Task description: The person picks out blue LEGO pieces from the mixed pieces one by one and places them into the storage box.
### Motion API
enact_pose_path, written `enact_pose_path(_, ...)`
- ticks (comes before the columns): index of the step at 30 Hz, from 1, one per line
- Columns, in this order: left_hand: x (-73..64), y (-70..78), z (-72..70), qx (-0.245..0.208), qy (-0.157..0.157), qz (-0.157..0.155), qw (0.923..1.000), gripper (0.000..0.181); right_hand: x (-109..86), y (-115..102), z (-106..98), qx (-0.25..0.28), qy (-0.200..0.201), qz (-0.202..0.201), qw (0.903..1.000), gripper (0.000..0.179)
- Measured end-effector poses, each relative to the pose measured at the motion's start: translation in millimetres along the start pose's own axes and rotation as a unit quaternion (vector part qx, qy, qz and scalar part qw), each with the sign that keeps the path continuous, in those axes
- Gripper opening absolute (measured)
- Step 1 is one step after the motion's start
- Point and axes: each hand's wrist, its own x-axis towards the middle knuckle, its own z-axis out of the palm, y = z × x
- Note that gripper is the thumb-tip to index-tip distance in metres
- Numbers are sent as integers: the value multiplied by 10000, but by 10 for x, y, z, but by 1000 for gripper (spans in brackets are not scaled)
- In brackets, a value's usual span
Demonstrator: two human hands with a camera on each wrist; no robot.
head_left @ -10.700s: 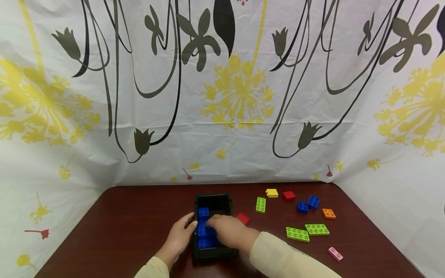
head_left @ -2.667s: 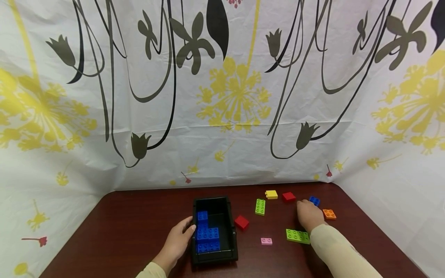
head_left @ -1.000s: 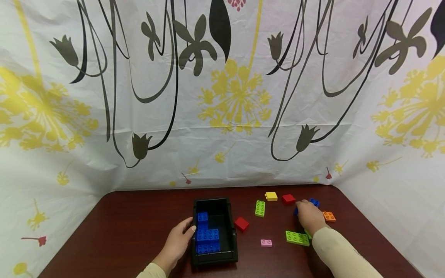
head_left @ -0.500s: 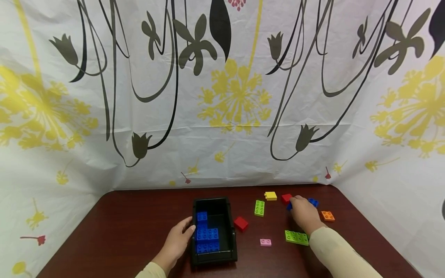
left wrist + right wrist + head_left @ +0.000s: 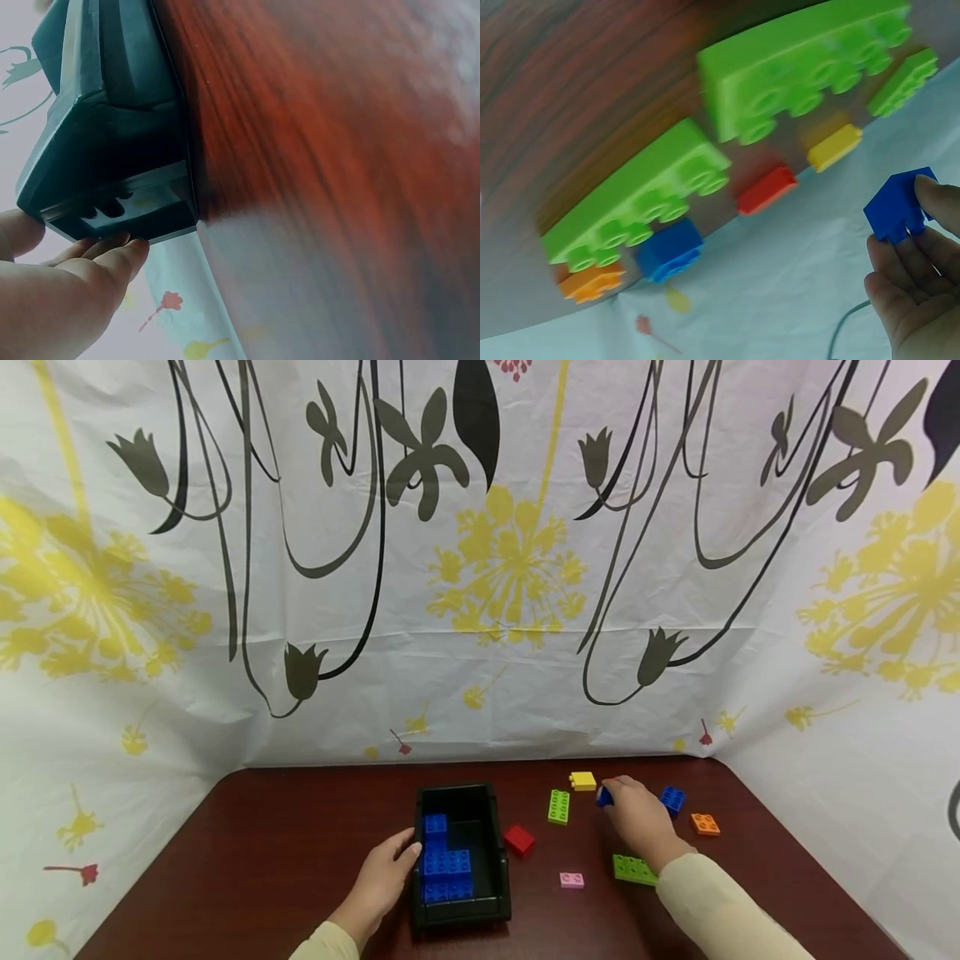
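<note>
My right hand (image 5: 641, 822) pinches a small blue brick (image 5: 894, 206) between thumb and fingers. In the right wrist view it is held apart from the table, studs toward the fingers. On the left, my other hand (image 5: 381, 878) grips the side of a black plastic bin (image 5: 500, 835), thumb at its upper edge and fingers against its outer wall (image 5: 120, 202). Several blue bricks (image 5: 447, 862) sit inside along the bin's left and near part. A second loose blue brick (image 5: 672, 799) lies just right of my right hand.
Around the bin's right lie a red brick (image 5: 519, 839), a pink brick (image 5: 572, 880), a light green brick (image 5: 558, 807) and a yellow brick (image 5: 582, 781). Farther right are an orange brick (image 5: 705, 824) and a green brick (image 5: 634, 869). Another red brick (image 5: 769, 191) shows in the right wrist view.
My right hand has lifted the blue brick off the table and moved left with it. Earlier, that hand was inside the bin, and the pink brick has since shifted left. The left hand stays put.
</note>
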Motion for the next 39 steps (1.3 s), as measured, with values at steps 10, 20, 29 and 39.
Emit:
enact_pose_path(10,10,6,-7,77,-69,-58,9999,51,-37,-276,-76,118,476,-509,9975,39)
enact_pose_path(20,4,14,-12,-129,-144,-67,9998,51,-82,-548,-168,307,732,-891,9929,40)
enact_pose_path(29,-9,16,-2,-208,-116,-106,9997,50,-129,-761,-178,551,765,-1144,9890,42)
enact_pose_path(39,-21,27,-8,-202,-131,-186,9995,50,-128,-972,-131,745,935,-1379,9832,41)
